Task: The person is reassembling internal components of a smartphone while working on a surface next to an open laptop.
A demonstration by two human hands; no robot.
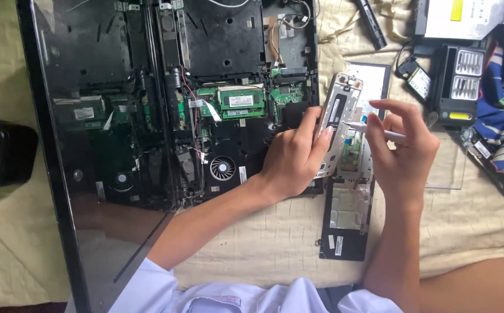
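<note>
Left hand point(292, 159) fingers grip silver metal bracket point(338, 119) by its edge; right hand point(400, 145) fingers pinch white tool point(374, 131); bracket judged light, thin, bendable

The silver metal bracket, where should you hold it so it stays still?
Probably by its long edges, coming from the left. The bracket is a thin, flat frame tilted up over the palmrest, so pinching across its narrow width steadies it. The left hand already holds it that way, while the right hand works with a white tool.
</note>
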